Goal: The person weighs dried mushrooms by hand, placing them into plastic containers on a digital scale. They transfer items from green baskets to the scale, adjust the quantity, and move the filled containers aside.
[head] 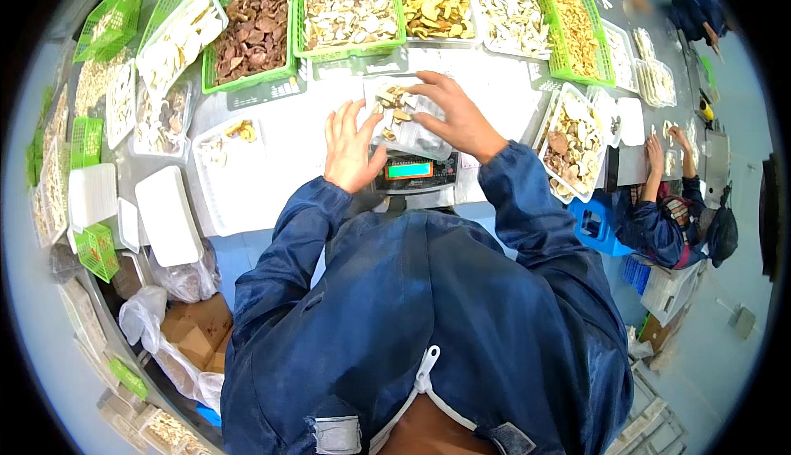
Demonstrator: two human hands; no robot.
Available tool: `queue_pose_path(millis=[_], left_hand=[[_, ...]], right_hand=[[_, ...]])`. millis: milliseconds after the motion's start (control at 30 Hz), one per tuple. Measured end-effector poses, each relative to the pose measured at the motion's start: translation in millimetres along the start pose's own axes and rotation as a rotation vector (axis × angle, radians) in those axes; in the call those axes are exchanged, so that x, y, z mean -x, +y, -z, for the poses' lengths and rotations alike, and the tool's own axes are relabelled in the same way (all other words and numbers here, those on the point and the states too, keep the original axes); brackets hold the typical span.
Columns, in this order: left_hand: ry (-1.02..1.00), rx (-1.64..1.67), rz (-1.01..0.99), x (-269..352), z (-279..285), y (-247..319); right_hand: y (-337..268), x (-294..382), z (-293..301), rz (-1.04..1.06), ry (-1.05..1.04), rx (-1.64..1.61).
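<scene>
A clear plastic tray (426,140) with a few dried mushroom slices (398,114) rests on a digital scale (448,171) before me. The scale's lit display faces me. My left hand (353,149) lies along the tray's left side, fingers spread and nothing in its grasp. From the right, my right hand (456,114) reaches over the tray, thumb and fingers apart around the slices. Whether its fingertips touch a slice is hard to make out.
Green baskets of dark brown slices (254,32) and pale slices (351,4) line the back, beside a tub of yellow slices (435,1). A white tray (232,208) with a few slices lies left; a filled mushroom tray (571,140) stands right. A co-worker (664,220) works farther right.
</scene>
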State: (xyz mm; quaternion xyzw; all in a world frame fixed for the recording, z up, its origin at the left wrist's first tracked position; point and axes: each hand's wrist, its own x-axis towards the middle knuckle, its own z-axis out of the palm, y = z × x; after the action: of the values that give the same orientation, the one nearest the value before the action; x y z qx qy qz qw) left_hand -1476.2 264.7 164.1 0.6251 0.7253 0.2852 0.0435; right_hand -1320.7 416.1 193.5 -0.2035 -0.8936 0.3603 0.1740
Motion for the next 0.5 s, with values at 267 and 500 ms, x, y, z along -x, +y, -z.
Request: queue_pose_path(millis=[267, 500], left_hand=[[-0.071, 0.227, 0.14, -161.1, -31.9, -110.0], [-0.555, -0.072, -0.159, -226.1, -88.0, -141.7]], right_hand=[[10.3, 67.1, 52.0, -0.289, 0.276, -0.174], [21.1, 104.3, 65.4, -0.526, 0.317, -0.208]])
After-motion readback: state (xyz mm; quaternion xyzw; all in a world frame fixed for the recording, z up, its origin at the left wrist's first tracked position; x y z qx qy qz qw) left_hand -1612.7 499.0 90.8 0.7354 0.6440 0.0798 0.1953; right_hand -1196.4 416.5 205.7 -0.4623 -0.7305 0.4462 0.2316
